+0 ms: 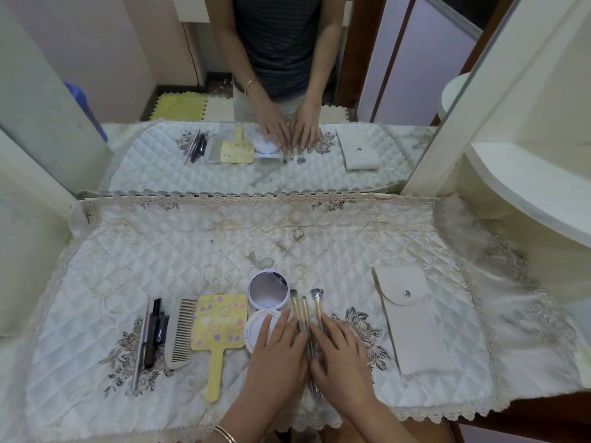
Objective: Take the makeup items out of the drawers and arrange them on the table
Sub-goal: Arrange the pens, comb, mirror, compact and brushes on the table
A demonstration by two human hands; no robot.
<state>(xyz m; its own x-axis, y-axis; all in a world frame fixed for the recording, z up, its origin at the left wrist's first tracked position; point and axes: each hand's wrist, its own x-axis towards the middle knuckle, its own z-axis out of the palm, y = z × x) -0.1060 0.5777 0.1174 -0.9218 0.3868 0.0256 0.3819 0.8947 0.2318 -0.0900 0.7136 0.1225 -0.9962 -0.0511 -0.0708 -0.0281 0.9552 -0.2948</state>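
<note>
As you seem to be nudging the three brushes parallel on the counter, your left hand and right hand lie flat over their handles, fingers straight, gripping nothing, with the open compact at your left fingertips and the pouch well right of your right hand

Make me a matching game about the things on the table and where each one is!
Things:
1. comb
2. yellow hand mirror
3. pouch
4. makeup brushes

Places:
A. handles partly covered by the left hand and right hand
B. alone on the right side of the quilted cloth
C. between the cosmetic pencils and the mirror with the handle
D. just left of the open compact

Pairs: 1-C, 2-D, 3-B, 4-A
</note>
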